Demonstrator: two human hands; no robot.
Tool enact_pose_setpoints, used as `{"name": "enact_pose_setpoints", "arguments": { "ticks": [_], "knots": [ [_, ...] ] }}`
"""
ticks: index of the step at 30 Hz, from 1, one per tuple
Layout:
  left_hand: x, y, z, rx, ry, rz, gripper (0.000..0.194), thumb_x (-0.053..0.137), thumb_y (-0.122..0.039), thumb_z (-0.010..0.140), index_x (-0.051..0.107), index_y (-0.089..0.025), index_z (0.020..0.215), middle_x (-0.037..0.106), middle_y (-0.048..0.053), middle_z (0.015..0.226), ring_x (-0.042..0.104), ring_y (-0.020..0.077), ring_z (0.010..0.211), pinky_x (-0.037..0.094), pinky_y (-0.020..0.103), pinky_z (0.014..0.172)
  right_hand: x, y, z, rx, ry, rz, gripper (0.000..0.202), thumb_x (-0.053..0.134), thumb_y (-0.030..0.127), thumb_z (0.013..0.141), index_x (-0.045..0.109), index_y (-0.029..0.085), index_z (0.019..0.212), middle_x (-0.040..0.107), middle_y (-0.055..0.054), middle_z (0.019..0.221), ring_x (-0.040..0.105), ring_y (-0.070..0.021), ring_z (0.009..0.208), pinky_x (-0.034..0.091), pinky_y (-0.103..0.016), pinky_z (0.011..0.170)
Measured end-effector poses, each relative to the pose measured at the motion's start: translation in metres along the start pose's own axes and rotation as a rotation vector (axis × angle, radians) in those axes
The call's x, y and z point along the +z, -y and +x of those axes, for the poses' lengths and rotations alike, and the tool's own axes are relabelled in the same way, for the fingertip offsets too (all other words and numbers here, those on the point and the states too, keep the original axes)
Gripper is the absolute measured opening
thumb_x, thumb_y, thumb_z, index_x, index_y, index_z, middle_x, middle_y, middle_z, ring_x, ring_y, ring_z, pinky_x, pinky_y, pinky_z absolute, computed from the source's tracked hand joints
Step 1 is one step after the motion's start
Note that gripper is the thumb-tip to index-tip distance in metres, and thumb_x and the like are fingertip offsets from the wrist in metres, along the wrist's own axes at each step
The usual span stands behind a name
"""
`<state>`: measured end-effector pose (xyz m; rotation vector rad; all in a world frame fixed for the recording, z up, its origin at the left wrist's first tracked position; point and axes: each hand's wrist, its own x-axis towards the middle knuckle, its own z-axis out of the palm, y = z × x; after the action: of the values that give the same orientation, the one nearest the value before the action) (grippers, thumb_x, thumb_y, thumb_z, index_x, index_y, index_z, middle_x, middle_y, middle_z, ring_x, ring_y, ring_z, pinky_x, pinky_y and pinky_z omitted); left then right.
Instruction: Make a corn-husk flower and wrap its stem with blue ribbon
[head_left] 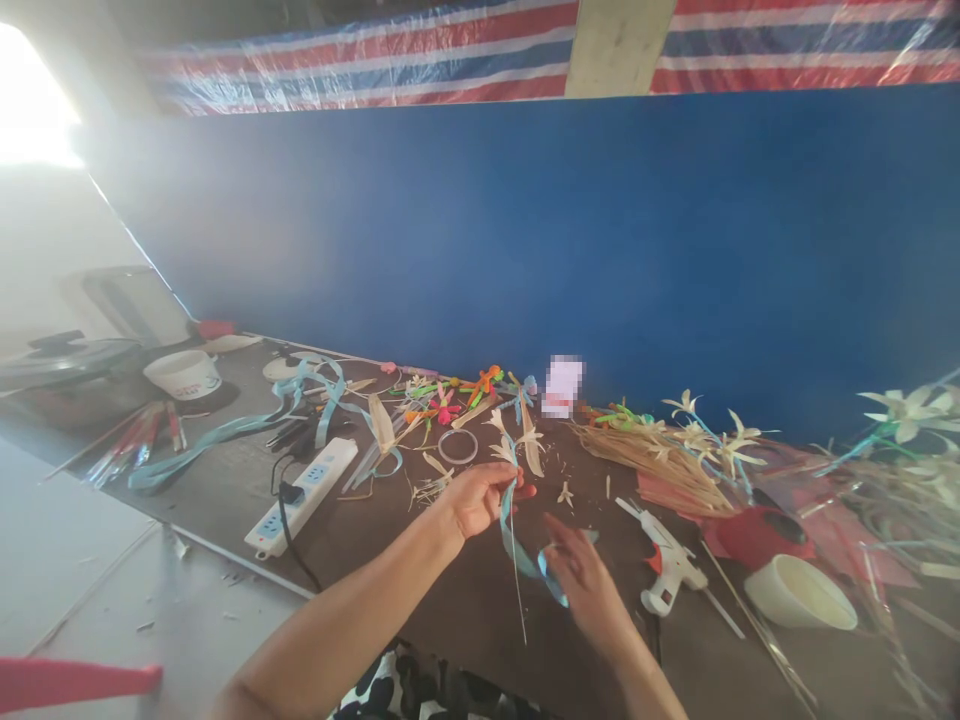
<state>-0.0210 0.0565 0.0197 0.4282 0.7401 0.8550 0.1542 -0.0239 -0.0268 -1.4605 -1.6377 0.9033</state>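
In the middle of the head view, my left hand [480, 497] pinches the thin stem [517, 590] of a craft flower [510, 440] with pale, pointed petals. The stem hangs down below the fingers. A light blue ribbon [517, 548] runs from the pinch in a loose curve toward my right hand [581, 578]. That hand is lower and to the right, smeared by motion, and closed around the ribbon's curled other part [553, 580]. A single pale blossom [565, 494] lies on the dark table [480, 610] beyond the hands.
A white hot glue gun [671, 565] lies to the right, near a white cup [801, 592] and bundled dry strips [652, 460]. On the left are a power strip [304, 497], another blue ribbon [217, 440] and a white bucket [182, 374]. A blue panel [510, 240] stands behind.
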Motion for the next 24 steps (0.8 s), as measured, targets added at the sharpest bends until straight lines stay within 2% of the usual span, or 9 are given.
{"name": "enact_pose_setpoints", "arguments": {
  "ticks": [3, 6, 11, 16, 20, 24],
  "knots": [
    [0.009, 0.008, -0.008, 0.114, 0.063, 0.117, 0.008, 0.065, -0.015, 0.061, 0.059, -0.011, 0.063, 0.061, 0.004, 0.065, 0.058, 0.0141, 0.069, 0.037, 0.022, 0.061, -0.006, 0.007, 0.008, 0.054, -0.109, 0.34, 0.033, 0.049, 0.037, 0.076, 0.057, 0.016, 0.099, 0.061, -0.007, 0.091, 0.055, -0.0181, 0.08, 0.042, -0.027, 0.071],
    [0.019, 0.016, -0.015, 0.137, 0.096, 0.167, 0.011, 0.068, -0.02, 0.059, 0.06, -0.011, 0.061, 0.061, 0.005, 0.067, 0.056, 0.0118, 0.065, 0.038, 0.022, 0.062, 0.003, 0.016, 0.014, 0.124, -0.025, 0.611, 0.027, 0.055, 0.034, 0.073, 0.061, 0.015, 0.091, 0.063, -0.005, 0.08, 0.055, -0.0159, 0.071, 0.041, -0.027, 0.067],
    [0.023, 0.024, -0.023, 0.114, 0.126, 0.167, 0.017, 0.07, -0.022, 0.056, 0.063, -0.01, 0.067, 0.061, 0.006, 0.076, 0.053, 0.0105, 0.063, 0.038, 0.023, 0.061, 0.021, 0.023, 0.015, 0.211, 0.052, 0.908, 0.022, 0.061, 0.032, 0.068, 0.063, 0.02, 0.087, 0.064, -0.003, 0.08, 0.055, -0.0141, 0.068, 0.041, -0.027, 0.066],
    [0.019, 0.029, -0.024, 0.016, 0.221, 0.088, 0.013, 0.066, -0.02, 0.062, 0.064, -0.009, 0.067, 0.061, 0.007, 0.077, 0.051, 0.0084, 0.061, 0.037, 0.021, 0.06, 0.021, 0.023, 0.012, 0.22, 0.145, 1.039, 0.021, 0.059, 0.03, 0.071, 0.062, 0.019, 0.088, 0.063, -0.004, 0.079, 0.056, -0.0139, 0.065, 0.041, -0.024, 0.058],
    [0.019, 0.03, -0.024, -0.033, 0.222, 0.059, 0.009, 0.064, -0.016, 0.062, 0.063, -0.01, 0.068, 0.061, 0.007, 0.08, 0.053, 0.0098, 0.065, 0.036, 0.02, 0.059, 0.017, 0.024, 0.01, 0.251, 0.11, 1.041, 0.015, 0.058, 0.03, 0.07, 0.061, 0.016, 0.076, 0.061, -0.003, 0.069, 0.055, -0.0138, 0.061, 0.041, -0.024, 0.056],
    [0.014, 0.031, -0.023, -0.087, 0.185, 0.099, 0.006, 0.063, -0.014, 0.059, 0.06, -0.012, 0.064, 0.062, 0.008, 0.088, 0.056, 0.0138, 0.067, 0.038, 0.024, 0.058, 0.01, 0.027, 0.011, 0.257, 0.041, 0.974, 0.015, 0.061, 0.029, 0.066, 0.054, 0.016, 0.062, 0.06, -0.002, 0.075, 0.053, -0.012, 0.058, 0.04, -0.023, 0.054]
  ]
}}
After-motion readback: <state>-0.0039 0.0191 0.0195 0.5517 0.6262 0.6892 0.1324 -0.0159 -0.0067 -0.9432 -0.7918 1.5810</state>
